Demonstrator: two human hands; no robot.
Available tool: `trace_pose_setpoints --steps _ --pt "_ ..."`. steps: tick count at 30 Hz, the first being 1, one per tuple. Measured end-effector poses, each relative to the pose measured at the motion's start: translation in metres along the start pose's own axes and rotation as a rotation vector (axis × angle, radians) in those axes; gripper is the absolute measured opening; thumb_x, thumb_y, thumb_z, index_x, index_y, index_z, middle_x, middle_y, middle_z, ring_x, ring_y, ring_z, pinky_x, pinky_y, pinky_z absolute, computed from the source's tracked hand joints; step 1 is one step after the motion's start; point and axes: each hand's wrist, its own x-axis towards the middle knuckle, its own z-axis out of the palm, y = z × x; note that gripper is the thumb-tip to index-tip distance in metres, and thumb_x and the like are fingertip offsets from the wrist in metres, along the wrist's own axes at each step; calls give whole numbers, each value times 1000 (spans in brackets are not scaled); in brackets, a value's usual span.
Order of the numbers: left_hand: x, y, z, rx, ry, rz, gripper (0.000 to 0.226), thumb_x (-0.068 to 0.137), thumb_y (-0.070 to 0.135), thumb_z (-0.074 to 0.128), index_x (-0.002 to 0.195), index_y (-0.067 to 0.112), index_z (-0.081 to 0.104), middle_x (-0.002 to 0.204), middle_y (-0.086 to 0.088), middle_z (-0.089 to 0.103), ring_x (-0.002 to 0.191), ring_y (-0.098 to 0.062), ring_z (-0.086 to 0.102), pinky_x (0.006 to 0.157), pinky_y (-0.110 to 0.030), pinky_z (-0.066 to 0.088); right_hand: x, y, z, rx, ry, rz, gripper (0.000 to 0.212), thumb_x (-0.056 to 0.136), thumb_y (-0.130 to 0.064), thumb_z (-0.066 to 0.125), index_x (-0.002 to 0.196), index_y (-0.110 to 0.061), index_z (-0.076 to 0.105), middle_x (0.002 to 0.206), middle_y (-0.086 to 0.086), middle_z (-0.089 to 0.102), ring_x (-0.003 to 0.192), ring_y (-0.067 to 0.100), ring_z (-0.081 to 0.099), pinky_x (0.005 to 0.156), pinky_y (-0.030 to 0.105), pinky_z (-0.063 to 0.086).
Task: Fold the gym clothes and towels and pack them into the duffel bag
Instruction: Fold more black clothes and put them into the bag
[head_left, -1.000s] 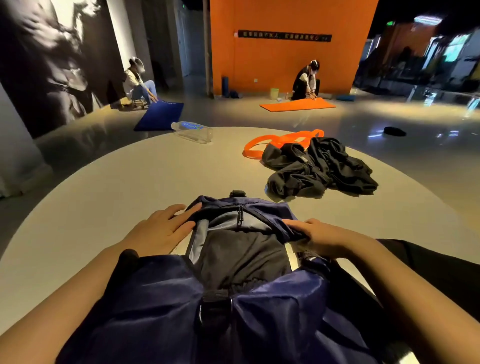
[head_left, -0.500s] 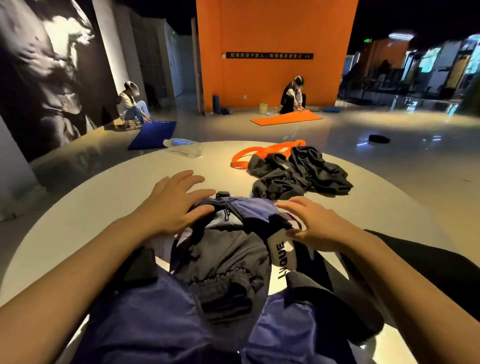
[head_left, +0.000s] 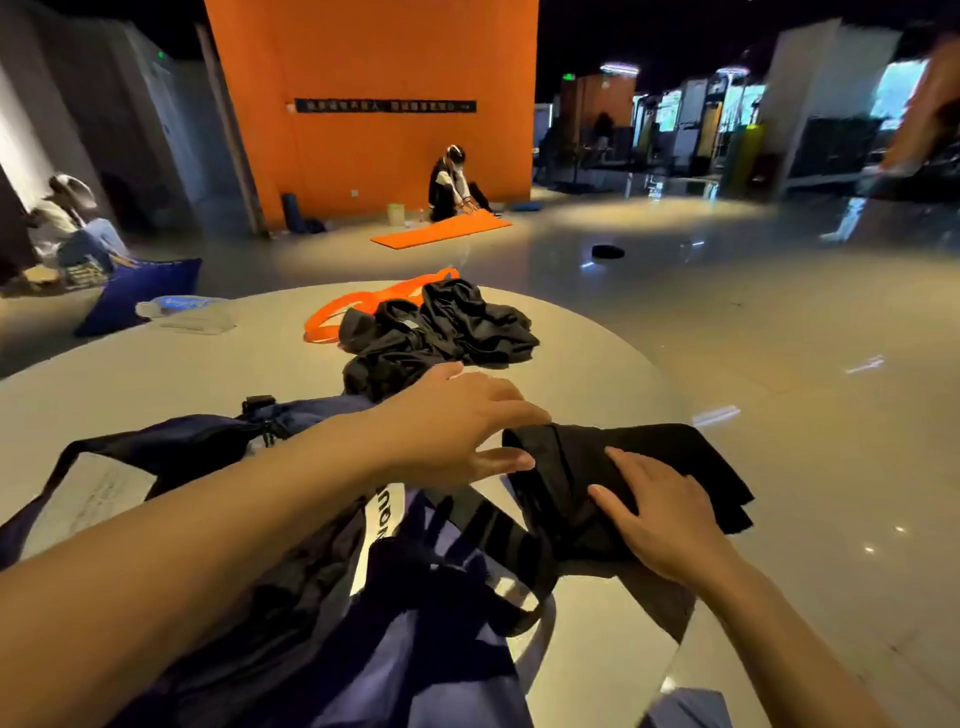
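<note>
Both hands are pretty much flat here. The right hand (head_left: 660, 512) lies palm down with straight fingers pressed on a folded black garment (head_left: 639, 467), which sits on the round grey surface (head_left: 597, 374) just right of the navy duffel bag (head_left: 405, 623). The left hand (head_left: 457, 421) reaches across over the bag, fingers extended and loose, fingertips touching the near-left edge of that same garment, not gripping anything. Beyond the bag there's a crumpled pile of black clothes (head_left: 436, 332), with an orange resistance band (head_left: 363, 306) touching its far-left side. A plastic water bottle (head_left: 182, 312) lies further left of the pile, near the surface's far edge.
</note>
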Motion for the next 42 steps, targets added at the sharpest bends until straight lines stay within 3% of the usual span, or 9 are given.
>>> trace_pose_setpoints --steps 3,6,8,12,15,18,26,31,42 --pt "42 26 12 -161 10 31 52 96 54 37 146 38 31 151 8 33 135 -14 34 111 -35 26 -16 16 -2 120 31 -106 83 75 -81 13 142 -37 35 143 -13 42 134 8 34 116 45 18" --pt "71 48 41 -305 -97 7 64 92 61 40 149 37 23 157 5 20 140 -17 25 115 -35 23 -30 30 -10 282 0 -191 36 94 -58 37 129 -50 34 136 -24 40 129 -10 28 119 40 12" --pt "78 60 66 -442 -181 -14 75 86 69 43 150 39 17 157 8 16 141 -17 24 116 -34 22 -40 40 -11 370 7 -192 32 94 -55 44 123 -56 31 130 -33 34 121 -26 19 119 35 11" --pt "70 75 97 -691 -126 -40 92 76 73 54 150 41 11 153 17 13 137 -11 31 113 -29 30 -66 55 8 602 438 77 53 85 -65 53 133 -45 41 140 -16 39 128 -2 33 107 29 31" --pt "61 85 105 -679 -76 -29 99 73 69 62 150 42 6 154 17 7 138 -11 26 112 -26 29 -82 46 25 1022 306 311 78 71 -69 60 137 -58 20 152 -4 31 132 19 40 105 43 42" --pt "56 92 107 -679 -40 -15 102 73 66 66 150 41 5 154 15 7 139 -13 24 112 -25 27 -87 35 26 1346 259 238 82 68 -65 70 130 -67 17 148 -9 35 123 19 52 92 38 54" --pt "49 105 106 -642 -10 42 108 71 63 71 152 38 3 156 10 11 138 -13 26 112 -25 27 -97 28 16 1253 358 124 94 66 -37 73 139 -58 17 123 -39 35 100 -21 52 73 10 51" --pt "50 117 103 -704 26 73 111 71 58 75 153 34 4 155 8 17 137 -10 28 110 -23 28 -105 36 -1 1260 269 104 76 68 -24 76 132 -47 44 123 -18 54 100 -4 61 74 21 55" --pt "5 81 27 -710 217 -28 86 75 74 57 147 45 20 151 18 21 135 0 28 109 -19 28 -67 -4 -70 1229 253 -42 79 57 -23 79 128 -40 50 125 -8 55 106 14 62 81 37 59"
